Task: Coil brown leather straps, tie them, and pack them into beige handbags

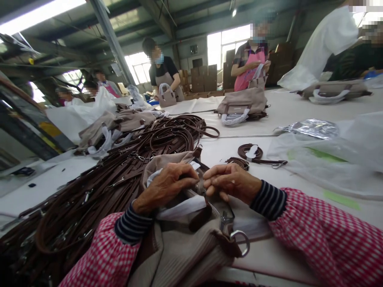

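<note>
A taupe handbag (182,255) with brown trim lies in front of me at the table's near edge. My left hand (166,187) is curled over the bag's open top, fingers gripping its rim near the zip. My right hand (231,181) is closed in a pinch at the same opening, fingertips pressed together beside the left hand; what it pinches is too small to make out. White paper wrapping (182,207) shows around the bag's handle. A metal ring (241,241) hangs from the bag's side.
A big heap of brown straps (119,171) covers the table (299,115) to my left. Two coiled straps (249,153) lie beyond my hands. Clear plastic bags (335,155) sit at the right. Finished bags (243,103) and several other workers stand across the table.
</note>
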